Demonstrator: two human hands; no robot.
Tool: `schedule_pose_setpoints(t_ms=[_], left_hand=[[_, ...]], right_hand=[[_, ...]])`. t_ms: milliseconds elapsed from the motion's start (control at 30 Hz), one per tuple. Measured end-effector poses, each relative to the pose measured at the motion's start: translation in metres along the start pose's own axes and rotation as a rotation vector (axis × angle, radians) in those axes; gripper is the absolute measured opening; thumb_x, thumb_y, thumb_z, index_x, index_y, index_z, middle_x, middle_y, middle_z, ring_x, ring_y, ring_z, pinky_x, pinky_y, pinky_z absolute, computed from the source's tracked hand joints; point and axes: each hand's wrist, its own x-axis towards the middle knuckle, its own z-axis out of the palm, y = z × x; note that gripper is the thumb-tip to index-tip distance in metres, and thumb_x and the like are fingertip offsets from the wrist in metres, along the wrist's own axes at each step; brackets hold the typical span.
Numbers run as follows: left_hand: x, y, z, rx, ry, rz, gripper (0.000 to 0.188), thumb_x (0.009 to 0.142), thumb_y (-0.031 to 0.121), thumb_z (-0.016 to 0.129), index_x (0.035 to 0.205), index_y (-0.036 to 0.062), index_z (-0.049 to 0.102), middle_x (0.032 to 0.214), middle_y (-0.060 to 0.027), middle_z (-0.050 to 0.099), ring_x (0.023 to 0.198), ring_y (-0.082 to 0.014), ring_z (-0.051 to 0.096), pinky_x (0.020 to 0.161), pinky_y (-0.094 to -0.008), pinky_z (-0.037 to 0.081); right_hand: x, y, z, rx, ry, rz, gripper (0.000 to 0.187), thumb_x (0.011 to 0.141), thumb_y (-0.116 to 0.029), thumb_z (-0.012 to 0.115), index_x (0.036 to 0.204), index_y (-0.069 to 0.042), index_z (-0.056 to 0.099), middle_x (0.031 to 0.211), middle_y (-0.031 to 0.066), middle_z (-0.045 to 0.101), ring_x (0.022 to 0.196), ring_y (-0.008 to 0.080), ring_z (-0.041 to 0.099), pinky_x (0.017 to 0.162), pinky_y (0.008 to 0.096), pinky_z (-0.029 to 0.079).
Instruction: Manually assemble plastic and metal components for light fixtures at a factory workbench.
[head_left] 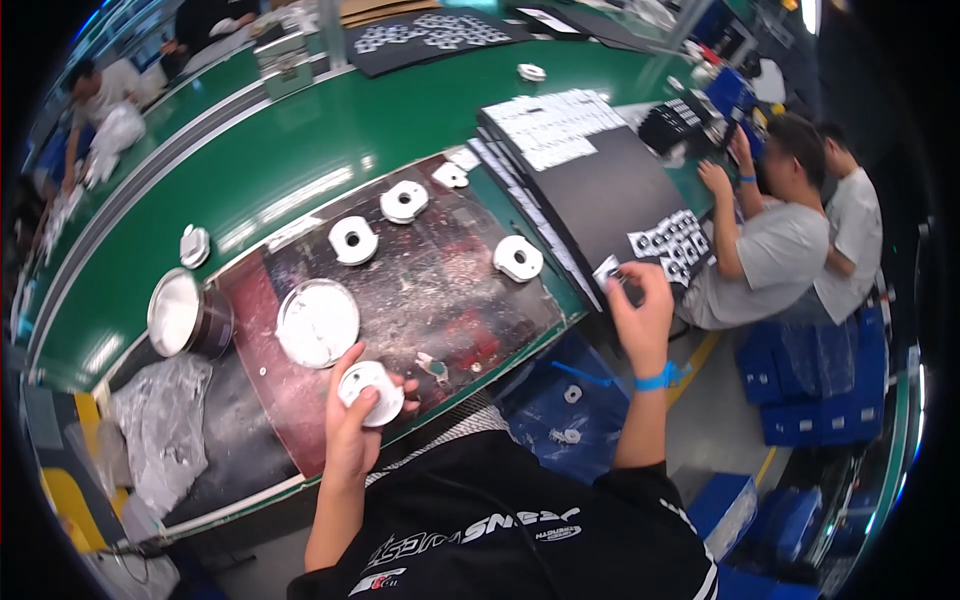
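Left hand [352,415]: closed around a small round white plastic disc with a centre hole [370,392], lower centre of frame, over the near edge of the dark worn tabletop [440,290].
Right hand [640,300]: right of centre, fingertips pinching a small pale sticker [607,270] on the black sheet stack [610,190].
Relation: sticker lies well apart, up and right of the disc; right hand nearer.
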Motion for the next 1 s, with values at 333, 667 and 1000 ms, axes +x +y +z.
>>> schedule_pose_setpoints(t_ms=[333, 667, 1000], left_hand=[[0.002, -0.013, 0.004, -0.067, 0.064, 0.179, 0.073, 0.08, -0.004, 0.073, 0.14, 0.0097, 0.033, 0.112, -0.0159, 0.063, 0.108, -0.022, 0.062, 0.091, -0.0352, 0.054], [-0.012, -0.01, -0.021, -0.308, 0.249, 0.026, 0.063, 0.08, -0.007, 0.071, 0.132, 0.0106, 0.04, 0.12, -0.0143, 0.06, 0.111, -0.0251, 0.061, 0.09, -0.0425, 0.057], [-0.009, -0.017, -0.022, -0.379, 0.303, -0.028, 0.052, 0.086, -0.002, 0.066, 0.129, 0.0112, 0.04, 0.124, -0.0154, 0.057, 0.115, -0.0268, 0.06, 0.092, -0.0455, 0.056]], right_hand=[[-0.056, -0.163, 0.073, 0.673, -0.653, -0.359, 0.032, 0.072, -0.001, 0.077, 0.101, -0.001, 0.065, 0.111, 0.0156, 0.067, 0.087, 0.0263, 0.068, 0.074, 0.0318, 0.056], [-0.078, -0.167, 0.112, 0.983, -0.86, -0.22, 0.061, 0.071, 0.001, 0.082, 0.126, -0.001, 0.056, 0.12, 0.0153, 0.061, 0.108, 0.025, 0.062, 0.091, 0.0356, 0.052], [-0.118, -0.16, 0.138, 1.407, -0.771, 0.212, 0.061, 0.078, 0.007, 0.075, 0.133, 0.003, 0.048, 0.13, 0.0158, 0.056, 0.117, 0.0214, 0.058, 0.1, 0.0347, 0.048]])
